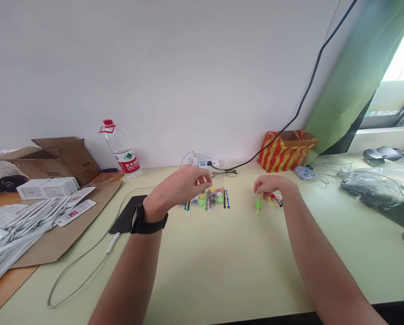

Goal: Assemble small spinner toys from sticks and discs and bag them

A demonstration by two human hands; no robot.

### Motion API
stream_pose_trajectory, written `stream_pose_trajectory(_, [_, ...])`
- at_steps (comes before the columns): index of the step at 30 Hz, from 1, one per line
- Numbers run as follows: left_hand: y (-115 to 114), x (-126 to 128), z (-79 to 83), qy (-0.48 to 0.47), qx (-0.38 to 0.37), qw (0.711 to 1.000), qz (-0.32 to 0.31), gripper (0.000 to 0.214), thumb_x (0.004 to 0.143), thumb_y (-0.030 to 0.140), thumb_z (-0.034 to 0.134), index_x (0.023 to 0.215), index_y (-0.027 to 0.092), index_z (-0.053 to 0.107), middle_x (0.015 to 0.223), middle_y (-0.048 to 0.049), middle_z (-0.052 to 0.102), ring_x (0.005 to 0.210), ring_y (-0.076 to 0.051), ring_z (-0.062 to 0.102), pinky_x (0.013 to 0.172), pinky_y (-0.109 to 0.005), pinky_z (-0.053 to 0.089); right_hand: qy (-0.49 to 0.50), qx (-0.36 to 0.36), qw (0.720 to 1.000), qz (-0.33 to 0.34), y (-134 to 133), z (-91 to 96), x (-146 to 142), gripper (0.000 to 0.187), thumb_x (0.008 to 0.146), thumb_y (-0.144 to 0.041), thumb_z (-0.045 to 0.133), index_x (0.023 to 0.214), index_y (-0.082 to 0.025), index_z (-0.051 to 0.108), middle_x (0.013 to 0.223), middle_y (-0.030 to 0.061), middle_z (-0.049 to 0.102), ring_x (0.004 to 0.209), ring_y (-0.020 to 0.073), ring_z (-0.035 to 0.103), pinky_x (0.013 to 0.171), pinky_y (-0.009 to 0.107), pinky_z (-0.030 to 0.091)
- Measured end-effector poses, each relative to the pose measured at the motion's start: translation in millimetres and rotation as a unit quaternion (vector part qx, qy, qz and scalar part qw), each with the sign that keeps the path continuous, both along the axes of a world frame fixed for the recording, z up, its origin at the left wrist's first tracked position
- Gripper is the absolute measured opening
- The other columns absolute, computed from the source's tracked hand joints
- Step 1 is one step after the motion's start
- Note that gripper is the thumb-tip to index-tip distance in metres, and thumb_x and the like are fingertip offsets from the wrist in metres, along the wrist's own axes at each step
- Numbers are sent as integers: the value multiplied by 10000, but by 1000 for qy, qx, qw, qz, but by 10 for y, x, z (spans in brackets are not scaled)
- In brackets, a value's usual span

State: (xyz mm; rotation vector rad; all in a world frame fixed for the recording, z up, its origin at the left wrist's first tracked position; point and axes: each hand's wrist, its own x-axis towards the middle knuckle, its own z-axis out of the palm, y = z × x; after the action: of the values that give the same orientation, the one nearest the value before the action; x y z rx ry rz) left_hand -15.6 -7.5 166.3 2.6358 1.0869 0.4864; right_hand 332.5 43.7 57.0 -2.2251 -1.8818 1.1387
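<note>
- while the left hand (179,189), with a black band (147,222) on its wrist, hovers just above the row of small coloured plastic discs and thin sticks (210,198), its fingers are loosely curled and the thumb sits close to the fingertips; whether anything is pinched between them cannot be told.
- the right hand (272,186) is a little to the right of that row, knuckles up, with its fingertips bunched downward at the top of a bright green plastic stick with a small disc on it (257,204); whether they actually clamp it is not clear.
- small red and yellow plastic pieces (272,197) lie just right of the green stick, partly under that hand.
- these pieces look very light, stiff and smooth, so they would likely skid or roll on the pale green tabletop (222,262); a fingertip pinch on the shaft just above the disc seems the surest hold, and the loose discs are best taken by the rim.
- left of the row lies a flat black phone (127,214) with a white cable (86,266).
- behind the row lie a white power strip (205,162) and thin-framed spectacles (225,173).
</note>
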Motion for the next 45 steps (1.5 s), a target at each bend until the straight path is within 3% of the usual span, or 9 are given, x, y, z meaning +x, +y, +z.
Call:
stream_pose_trajectory(10, [32,44,-63,-26,16,999,-26,255,920,409,609,775,238,730,750,-31,722,726,-206,675,606,-298,469,76,37,994,66,4,-16,-2,260,667,-160,757,917,-226,731,972,68,725,869,236,716,721,327,551])
stream_pose_trajectory(14, [22,58,-57,-16,16,1000,-22,240,927,398,605,789,248,732,779,-25,733,760,-212,684,617,-302,471,115,140,979,93,-46,175,-19,290,747,-196,696,1035,-223,713,1025,64,703,872,218,705,764,325,542])
stream_pose_trajectory(17, [23,71,-57,-12,13,1000,-18,237,931,394,601,797,248,731,784,-22,733,769,-211,683,629,-302,476,132,295,940,108,-135,412,-102,242,826,-258,661,1058,-210,710,983,69,711,883,224,681,820,358,544])
stream_pose_trajectory(20, [29,80,-64,-5,13,1000,-18,239,934,398,599,805,248,733,794,-21,738,773,-212,683,648,-307,481,152,449,876,86,-312,678,-249,215,862,-292,657,1054,-217,719,1019,83,727,931,245,668,874,404,549])
stream_pose_trajectory(24, [21,89,-72,-3,15,1000,-25,249,936,419,601,821,250,743,792,-29,741,771,-221,688,657,-316,482,215,555,798,94,-620,974,-497,182,883,-275,655,1045,-221,718,1047,97,728,964,270,670,821,432,574])
stream_pose_trajectory(29, [-29,123,-70,-1,15,999,-42,248,951,387,588,809,247,736,786,-22,732,744,-204,675,692,-317,482,244,592,759,120,-868,1148,-771,140,895,-249,639,1007,-260,722,1001,56,725,961,252,684,841,422,585])
stream_pose_trajectory(37, [-118,174,-78,-2,38,999,-36,202,942,382,611,857,255,744,895,-39,709,861,-228,652,686,-312,462,205,612,750,147,-983,1209,-999,160,885,-182,623,963,-279,724,946,26,730,932,243,691,842,411,574])
stream_pose_trajectory(41, [-106,172,-97,6,46,998,-32,184,943,368,606,868,261,736,908,-40,706,886,-234,646,702,-316,463,219,655,714,116,-1065,1246,-1024,124,890,-192,633,941,-274,711,941,38,720,902,254,681,817,438,578])
stream_pose_trajectory(45, [-98,178,-97,3,38,998,-44,182,939,363,612,869,258,743,892,-42,710,878,-233,655,696,-314,466,208,643,727,120,-1103,1266,-1019,147,900,-179,626,963,-281,711,963,41,730,921,258,682,820,440,578])
